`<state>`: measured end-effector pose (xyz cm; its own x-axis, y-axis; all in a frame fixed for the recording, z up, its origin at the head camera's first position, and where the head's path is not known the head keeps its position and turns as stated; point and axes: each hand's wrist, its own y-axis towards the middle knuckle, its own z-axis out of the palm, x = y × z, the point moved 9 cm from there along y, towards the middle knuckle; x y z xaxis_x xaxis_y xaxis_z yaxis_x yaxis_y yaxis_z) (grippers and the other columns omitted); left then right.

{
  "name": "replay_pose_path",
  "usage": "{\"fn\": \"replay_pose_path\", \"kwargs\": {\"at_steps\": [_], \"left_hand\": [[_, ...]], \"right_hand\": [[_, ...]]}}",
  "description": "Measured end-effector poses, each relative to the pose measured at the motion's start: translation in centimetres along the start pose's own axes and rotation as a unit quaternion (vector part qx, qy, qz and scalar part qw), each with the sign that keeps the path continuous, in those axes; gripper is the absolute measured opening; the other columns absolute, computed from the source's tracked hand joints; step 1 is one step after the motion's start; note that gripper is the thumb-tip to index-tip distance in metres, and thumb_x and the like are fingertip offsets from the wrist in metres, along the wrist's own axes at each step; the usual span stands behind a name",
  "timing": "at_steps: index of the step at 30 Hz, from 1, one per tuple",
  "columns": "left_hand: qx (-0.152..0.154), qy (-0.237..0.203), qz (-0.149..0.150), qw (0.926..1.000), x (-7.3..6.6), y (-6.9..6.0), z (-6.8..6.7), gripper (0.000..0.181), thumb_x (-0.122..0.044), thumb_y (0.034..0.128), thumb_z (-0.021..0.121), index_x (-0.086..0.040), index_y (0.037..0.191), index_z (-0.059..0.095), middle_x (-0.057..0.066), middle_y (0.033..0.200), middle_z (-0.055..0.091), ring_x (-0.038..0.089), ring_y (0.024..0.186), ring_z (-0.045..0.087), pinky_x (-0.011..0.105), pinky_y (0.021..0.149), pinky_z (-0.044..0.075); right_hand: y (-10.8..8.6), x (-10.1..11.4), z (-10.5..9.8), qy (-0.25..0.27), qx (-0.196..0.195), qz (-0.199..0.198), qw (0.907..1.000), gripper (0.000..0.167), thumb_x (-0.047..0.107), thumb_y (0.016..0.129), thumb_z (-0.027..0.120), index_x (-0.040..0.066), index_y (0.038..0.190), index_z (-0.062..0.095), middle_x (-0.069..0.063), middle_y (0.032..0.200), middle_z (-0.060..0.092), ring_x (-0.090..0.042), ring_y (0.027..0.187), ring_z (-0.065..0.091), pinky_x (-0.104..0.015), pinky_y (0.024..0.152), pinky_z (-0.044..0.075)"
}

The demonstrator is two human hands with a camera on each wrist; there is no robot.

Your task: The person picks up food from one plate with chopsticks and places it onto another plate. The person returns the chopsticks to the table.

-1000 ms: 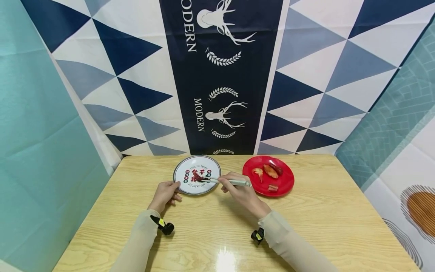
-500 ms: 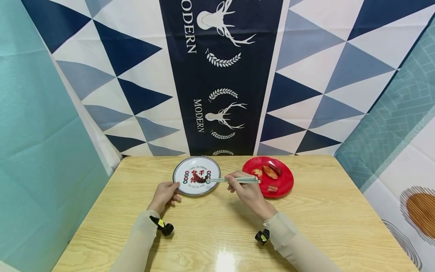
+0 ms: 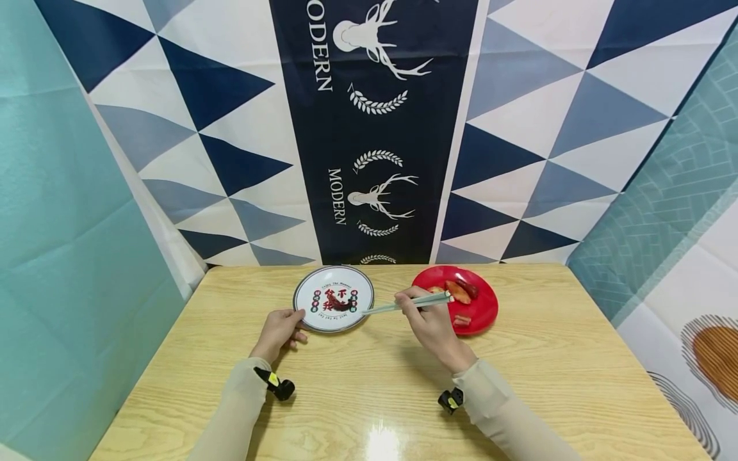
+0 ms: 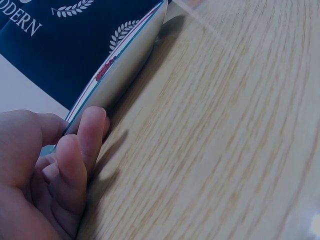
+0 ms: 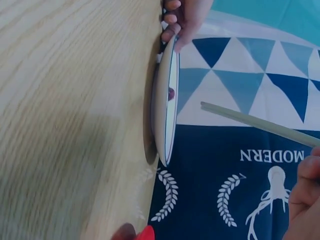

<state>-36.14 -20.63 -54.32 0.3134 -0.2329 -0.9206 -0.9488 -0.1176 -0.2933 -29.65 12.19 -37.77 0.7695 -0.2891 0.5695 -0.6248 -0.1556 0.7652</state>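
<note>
In the head view a white plate (image 3: 334,322) with a dark rim and printed red characters lies on the table. A dark reddish-brown curved piece of food (image 3: 340,303) rests on its middle; its kind is unclear. My left hand (image 3: 278,334) pinches the plate's near left rim, thumb on top, as the left wrist view also shows. My right hand (image 3: 429,324) grips a pair of pale green chopsticks (image 3: 423,301). Their tips point left near the white plate's right rim, with nothing between them. In the right wrist view the chopsticks (image 5: 260,123) are apart from the plate.
A red plate (image 3: 489,314) lies to the right, partly behind my right hand. On it are an orange-brown piece of food (image 3: 458,292), a dark red sausage-like piece (image 3: 469,289) and a small striped piece (image 3: 462,320). Patterned cloth (image 3: 375,128) rises behind the wooden table (image 3: 346,397).
My right hand has moved right with the chopsticks, whose tips have come away from the dark piece of food. That piece stays on the white plate. My left hand keeps its place.
</note>
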Motion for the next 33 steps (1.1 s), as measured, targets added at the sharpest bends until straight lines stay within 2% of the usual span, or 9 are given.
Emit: {"fn": "replay_pose_path", "kwargs": {"at_steps": [3, 8, 11, 15, 18, 21, 23, 30, 33], "left_hand": [[0.001, 0.002, 0.001, 1.0, 0.0, 0.1, 0.0, 0.034, -0.026, 0.1068, 0.055, 0.004, 0.114, 0.069, 0.008, 0.076, 0.072, 0.009, 0.054, 0.065, 0.021, 0.044, 0.048], [0.001, 0.005, 0.0, 1.0, -0.1, 0.1, 0.0, 0.035, -0.027, 0.1064, 0.055, 0.004, 0.114, 0.068, 0.008, 0.071, 0.072, 0.009, 0.051, 0.063, 0.02, 0.042, 0.044], [0.001, 0.008, 0.001, 1.0, -0.1, 0.2, 0.0, 0.035, -0.027, 0.1064, 0.055, 0.005, 0.115, 0.068, 0.008, 0.071, 0.072, 0.009, 0.051, 0.063, 0.02, 0.042, 0.044], [0.001, 0.012, 0.0, 0.9999, 0.0, 0.2, 0.0, 0.036, -0.028, 0.1064, 0.055, 0.004, 0.116, 0.068, 0.008, 0.074, 0.072, 0.01, 0.052, 0.063, 0.021, 0.043, 0.045], [-0.001, 0.011, 0.001, 0.9999, 0.0, 0.2, -0.1, 0.035, -0.028, 0.1062, 0.056, 0.003, 0.117, 0.068, 0.008, 0.076, 0.073, 0.009, 0.053, 0.063, 0.021, 0.043, 0.045], [-0.002, 0.009, 0.003, 1.0, 0.0, 0.2, -0.1, 0.035, -0.028, 0.106, 0.056, 0.003, 0.117, 0.069, 0.008, 0.077, 0.074, 0.009, 0.052, 0.063, 0.02, 0.043, 0.044], [-0.002, 0.008, 0.003, 1.0, 0.0, 0.2, 0.0, 0.035, -0.028, 0.1059, 0.056, 0.003, 0.116, 0.069, 0.008, 0.077, 0.074, 0.009, 0.053, 0.063, 0.02, 0.043, 0.044], [-0.003, 0.01, 0.002, 0.9999, 0.1, 0.1, 0.0, 0.034, -0.028, 0.1066, 0.056, 0.002, 0.115, 0.069, 0.008, 0.078, 0.073, 0.01, 0.054, 0.064, 0.02, 0.044, 0.045], [-0.003, 0.008, 0.003, 1.0, 0.0, 0.1, 0.0, 0.034, -0.029, 0.1065, 0.056, 0.002, 0.112, 0.07, 0.009, 0.077, 0.073, 0.01, 0.054, 0.064, 0.021, 0.044, 0.046]], "right_hand": [[0.1, 0.2, -0.8, -0.003, -0.02, -0.025, 0.9995, 0.02, -0.01, 0.091, 0.067, 0.007, 0.081, 0.07, 0.002, 0.06, 0.047, -0.003, 0.058, 0.038, -0.018, 0.052, 0.034], [0.3, 0.1, -1.7, 0.011, -0.033, -0.026, 0.9991, 0.028, -0.013, 0.092, 0.063, 0.007, 0.072, 0.065, 0.002, 0.054, 0.041, 0.0, 0.053, 0.033, -0.018, 0.048, 0.028], [0.5, 0.4, -2.1, 0.035, -0.033, -0.034, 0.9983, 0.031, -0.017, 0.092, 0.057, 0.003, 0.07, 0.062, 0.001, 0.052, 0.043, 0.0, 0.051, 0.036, -0.017, 0.047, 0.029], [0.8, 2.1, -3.1, 0.038, -0.041, -0.069, 0.9961, 0.031, -0.023, 0.089, 0.052, -0.002, 0.069, 0.059, -0.002, 0.054, 0.044, -0.004, 0.05, 0.035, -0.016, 0.047, 0.03], [1.0, 3.3, -4.2, 0.029, -0.048, -0.086, 0.9948, 0.027, -0.025, 0.088, 0.051, -0.006, 0.071, 0.06, -0.009, 0.058, 0.051, -0.009, 0.054, 0.041, -0.013, 0.055, 0.037], [1.0, 3.5, -5.5, 0.015, -0.049, -0.068, 0.9963, 0.023, -0.023, 0.089, 0.053, -0.008, 0.075, 0.063, -0.017, 0.064, 0.061, -0.013, 0.061, 0.055, -0.009, 0.068, 0.047], [0.7, 3.0, -6.2, 0.004, -0.049, -0.048, 0.9976, 0.021, -0.021, 0.091, 0.054, -0.008, 0.077, 0.065, -0.021, 0.068, 0.064, -0.014, 0.064, 0.058, -0.008, 0.071, 0.048], [-0.4, -0.7, -8.4, -0.019, -0.042, -0.001, 0.999, 0.025, -0.016, 0.096, 0.053, -0.005, 0.079, 0.067, -0.012, 0.056, 0.059, -0.005, 0.041, 0.046, -0.013, 0.042, 0.04], [-0.8, -1.8, -9.4, -0.039, -0.044, 0.013, 0.9982, 0.025, -0.013, 0.097, 0.054, -0.001, 0.08, 0.067, -0.006, 0.052, 0.054, -0.002, 0.043, 0.044, -0.014, 0.042, 0.038]]}}
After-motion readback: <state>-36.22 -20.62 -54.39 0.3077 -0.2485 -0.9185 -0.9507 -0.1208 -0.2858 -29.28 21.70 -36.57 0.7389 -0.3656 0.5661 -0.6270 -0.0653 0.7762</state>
